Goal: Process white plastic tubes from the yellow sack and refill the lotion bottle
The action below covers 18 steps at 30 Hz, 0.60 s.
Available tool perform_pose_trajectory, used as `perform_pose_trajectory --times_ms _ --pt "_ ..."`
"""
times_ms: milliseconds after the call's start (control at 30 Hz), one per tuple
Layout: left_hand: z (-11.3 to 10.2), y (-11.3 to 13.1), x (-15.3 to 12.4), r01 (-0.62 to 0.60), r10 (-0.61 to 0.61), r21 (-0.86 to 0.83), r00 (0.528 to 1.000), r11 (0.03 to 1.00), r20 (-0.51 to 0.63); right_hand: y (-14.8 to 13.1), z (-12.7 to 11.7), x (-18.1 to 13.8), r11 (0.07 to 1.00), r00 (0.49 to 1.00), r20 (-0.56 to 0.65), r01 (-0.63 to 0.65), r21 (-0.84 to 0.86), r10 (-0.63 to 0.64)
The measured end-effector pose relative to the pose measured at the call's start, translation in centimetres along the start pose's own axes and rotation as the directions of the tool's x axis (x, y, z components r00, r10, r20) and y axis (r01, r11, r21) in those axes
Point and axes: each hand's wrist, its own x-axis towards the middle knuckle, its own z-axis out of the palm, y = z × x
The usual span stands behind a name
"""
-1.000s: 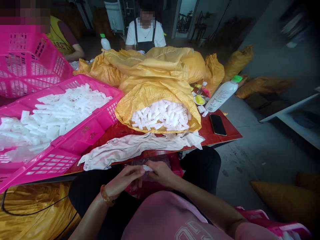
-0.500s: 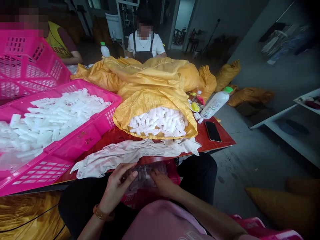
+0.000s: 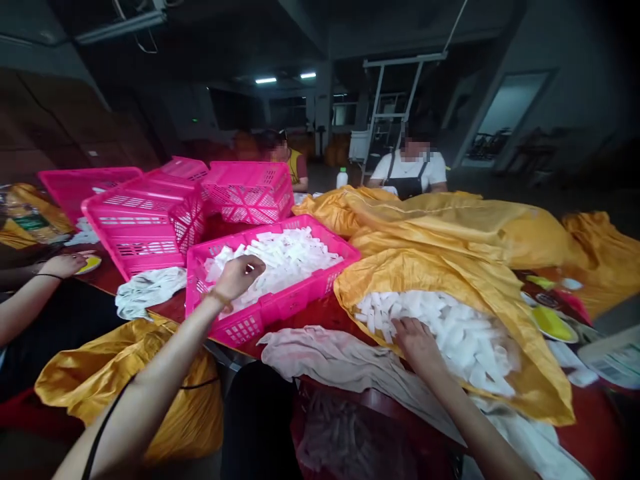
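My left hand (image 3: 240,279) is curled over the pink plastic crate (image 3: 255,310), just above its white plastic tubes (image 3: 285,263); I cannot tell if it holds one. My right hand (image 3: 417,345) presses with bent fingers on more white tubes (image 3: 463,340) inside the open yellow woven sack (image 3: 450,280).

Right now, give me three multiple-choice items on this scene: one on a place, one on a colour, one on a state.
1. Where is the right hand? A on the white tubes in the yellow sack; B on the white cloth; C on the lap.
2. What colour is the crate under the left hand? A green; B pink; C blue.
3. What state is the sack in? A tied shut; B flat and empty; C open.

1 A, the hand rests on the tubes; 2 B, its walls show pink; 3 C, tubes fill its mouth.
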Motion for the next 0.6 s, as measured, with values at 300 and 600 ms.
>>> perform_pose_trajectory --times_ms 300,600 --pt "6.7 -2.8 9.6 0.109 -0.174 0.194 0.919 0.975 0.354 1.4 -3.5 -6.6 0.789 0.947 0.010 -0.275 0.549 0.323" --pt "3.0 -2.9 6.7 0.035 -0.053 0.087 0.975 0.996 0.215 -1.8 -4.1 -11.6 0.545 0.934 0.056 -0.253 0.799 0.352"
